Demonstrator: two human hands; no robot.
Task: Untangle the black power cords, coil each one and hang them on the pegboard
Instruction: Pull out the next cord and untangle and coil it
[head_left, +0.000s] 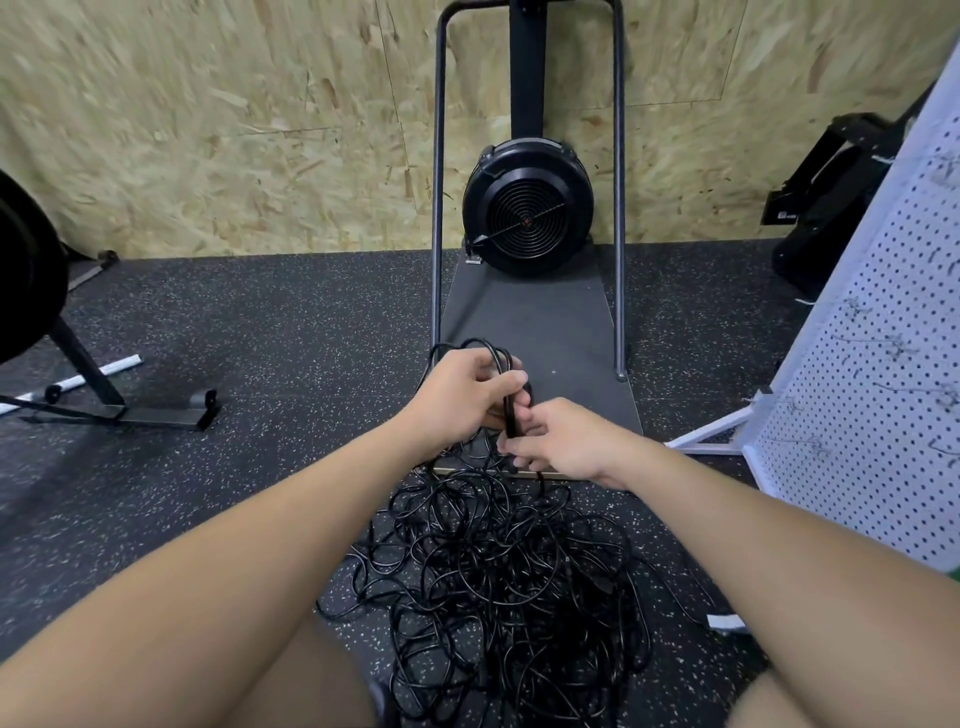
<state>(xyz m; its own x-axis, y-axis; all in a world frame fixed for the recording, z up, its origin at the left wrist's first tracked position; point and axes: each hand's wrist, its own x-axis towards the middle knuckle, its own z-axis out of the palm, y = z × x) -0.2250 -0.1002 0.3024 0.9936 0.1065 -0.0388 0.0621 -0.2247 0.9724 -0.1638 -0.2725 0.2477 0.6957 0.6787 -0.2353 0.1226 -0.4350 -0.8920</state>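
A large tangle of black power cords (498, 587) lies heaped on the floor in the near centre, between the person's knees. Above and just beyond the heap, both hands are raised over it. The left hand (462, 395) has its fingers curled around a small bundle of looped cord (485, 351), the loops rising past the knuckles. The right hand (566, 441), just right of the left and touching it, pinches a black cord end with curled fingers; strands hang from both hands down into the heap.

At the right edge stands a white pegboard (878, 374), leaning, dotted with holes and carrying several thin wire hooks. Its white foot (706, 441) rests on the floor.

No writing or brand can be read anywhere.

The floor (260, 364) is dark rubber matting flecked with pale specks. Straight ahead, against the far wall, stands a black fan-wheel exercise machine (527, 208) on a flat dark base with two upright metal tubes. The wall (208, 130) is pale chipboard. Black equipment frames sit at far left and far right.
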